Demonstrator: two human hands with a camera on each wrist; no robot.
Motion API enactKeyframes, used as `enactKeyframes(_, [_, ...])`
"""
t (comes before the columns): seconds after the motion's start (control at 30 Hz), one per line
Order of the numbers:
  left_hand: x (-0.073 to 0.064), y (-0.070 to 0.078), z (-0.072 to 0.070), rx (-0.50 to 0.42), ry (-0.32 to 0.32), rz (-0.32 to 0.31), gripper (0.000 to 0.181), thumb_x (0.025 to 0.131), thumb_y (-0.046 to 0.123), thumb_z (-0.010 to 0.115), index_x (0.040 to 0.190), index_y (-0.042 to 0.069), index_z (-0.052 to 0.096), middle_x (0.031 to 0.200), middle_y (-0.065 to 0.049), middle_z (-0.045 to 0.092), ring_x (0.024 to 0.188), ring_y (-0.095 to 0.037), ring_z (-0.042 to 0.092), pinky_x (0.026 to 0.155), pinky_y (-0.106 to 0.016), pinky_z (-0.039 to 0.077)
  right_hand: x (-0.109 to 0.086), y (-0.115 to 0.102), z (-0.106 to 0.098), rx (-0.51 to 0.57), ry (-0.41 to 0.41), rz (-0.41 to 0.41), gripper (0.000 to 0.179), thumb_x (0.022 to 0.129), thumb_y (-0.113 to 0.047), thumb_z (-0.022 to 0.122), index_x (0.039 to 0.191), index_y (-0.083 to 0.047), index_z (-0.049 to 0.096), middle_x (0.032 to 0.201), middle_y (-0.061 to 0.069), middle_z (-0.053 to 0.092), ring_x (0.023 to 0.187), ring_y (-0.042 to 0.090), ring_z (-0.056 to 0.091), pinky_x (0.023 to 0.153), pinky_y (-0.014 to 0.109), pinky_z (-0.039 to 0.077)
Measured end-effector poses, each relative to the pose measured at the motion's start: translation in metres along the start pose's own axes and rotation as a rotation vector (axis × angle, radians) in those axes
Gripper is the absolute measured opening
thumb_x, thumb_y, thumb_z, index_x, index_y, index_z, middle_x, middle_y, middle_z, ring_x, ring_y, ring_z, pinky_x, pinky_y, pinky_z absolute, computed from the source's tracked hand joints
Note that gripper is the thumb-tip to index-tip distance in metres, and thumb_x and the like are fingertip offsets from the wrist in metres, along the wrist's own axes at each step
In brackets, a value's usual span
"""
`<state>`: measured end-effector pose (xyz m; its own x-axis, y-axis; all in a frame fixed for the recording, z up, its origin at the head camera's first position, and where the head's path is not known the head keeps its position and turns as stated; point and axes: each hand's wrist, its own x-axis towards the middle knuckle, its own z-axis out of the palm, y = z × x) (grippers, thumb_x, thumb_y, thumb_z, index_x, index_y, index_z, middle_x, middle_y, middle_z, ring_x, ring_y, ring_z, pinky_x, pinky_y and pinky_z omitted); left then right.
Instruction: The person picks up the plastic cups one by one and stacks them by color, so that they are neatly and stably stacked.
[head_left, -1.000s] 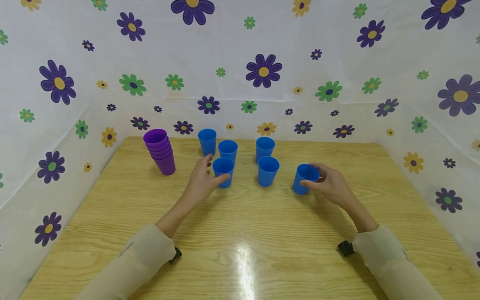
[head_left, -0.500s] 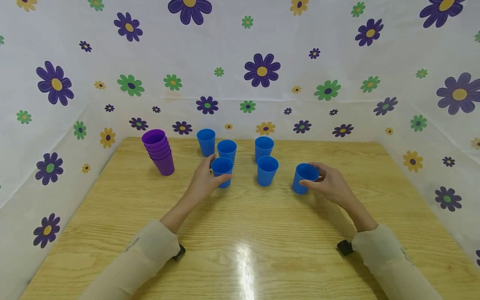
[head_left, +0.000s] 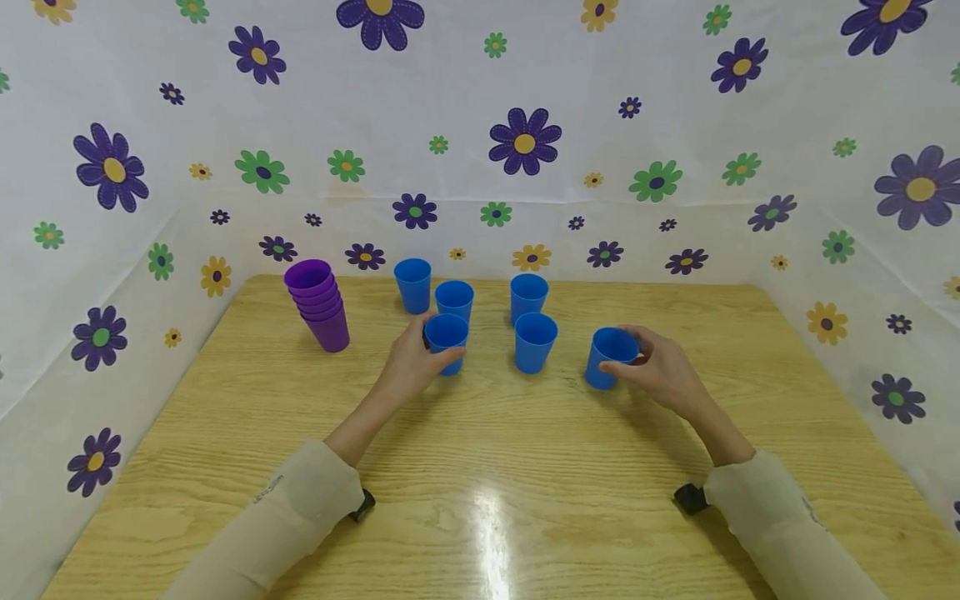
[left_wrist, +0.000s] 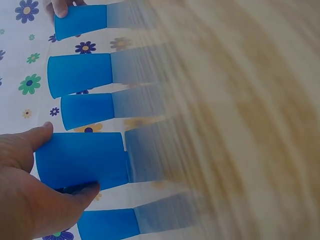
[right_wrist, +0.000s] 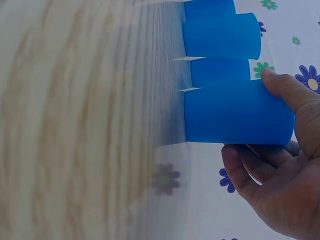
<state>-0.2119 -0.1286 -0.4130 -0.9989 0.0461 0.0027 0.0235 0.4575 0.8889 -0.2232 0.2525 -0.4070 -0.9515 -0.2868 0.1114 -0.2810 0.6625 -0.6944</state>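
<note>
My left hand point(head_left: 408, 367) holds the front-left blue cup point(head_left: 446, 335) around its side, thumb on the near side and fingers behind. In the left wrist view the thumb and fingertips lie on opposite sides of this upright cup point(left_wrist: 80, 157). Farther right, my right hand point(head_left: 663, 371) grips another upright blue cup point(head_left: 602, 357) between thumb and fingers; the right wrist view shows its thumb at the rim and the fingers along the side. Two blue cups stand between the hands: a nearer one point(head_left: 533, 352) and one behind it point(head_left: 528, 302). All these cups have their mouths up.
Behind the left-hand cup stand one blue cup point(head_left: 454, 298), partly hidden, and another point(head_left: 413, 287) farther back left. A stack of purple cups point(head_left: 322, 308) is at the left rear. Flower-printed white cloth point(head_left: 585, 75) rises behind the wooden table point(head_left: 420, 517) and at its sides.
My left hand has moved slightly right and closed its fingers around the front-left blue cup. The right hand and its cup have stayed in place.
</note>
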Motion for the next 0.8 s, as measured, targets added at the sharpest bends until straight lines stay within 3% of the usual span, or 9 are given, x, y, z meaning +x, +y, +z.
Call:
enactKeyframes(0.13, [0.0,0.005,0.0,0.002,-0.002,-0.006,0.081,0.095,0.028,0.077,0.157,0.0,0.033,0.154,-0.024,0.045,0.14,-0.041,0.046,0.113,-0.057,0.04,-0.001,-0.001,0.0,0.021,-0.004,0.004,0.07,0.095,-0.03,0.078,0.147,0.006,0.048,0.136,0.03,0.06,0.103,0.036,0.068,0.086,0.042,0.059])
enactKeyframes(0.43, [0.0,0.019,0.0,-0.004,-0.015,0.001,0.084,0.095,0.037,0.077,0.158,0.004,0.033,0.159,-0.02,0.041,0.144,-0.039,0.042,0.115,-0.055,0.039,-0.002,0.001,0.002,0.096,-0.01,0.022,0.071,0.095,-0.028,0.079,0.15,0.004,0.046,0.14,0.029,0.058,0.109,0.037,0.066,0.082,0.022,0.054])
enactKeyframes(0.8, [0.002,0.042,0.002,-0.067,-0.017,0.07,0.08,0.094,0.035,0.078,0.156,0.006,0.037,0.152,-0.019,0.049,0.138,-0.037,0.049,0.112,-0.054,0.043,-0.002,0.002,0.005,0.162,-0.009,0.04,0.067,0.095,-0.03,0.078,0.147,0.002,0.049,0.137,0.025,0.062,0.113,0.038,0.065,0.084,0.017,0.051])
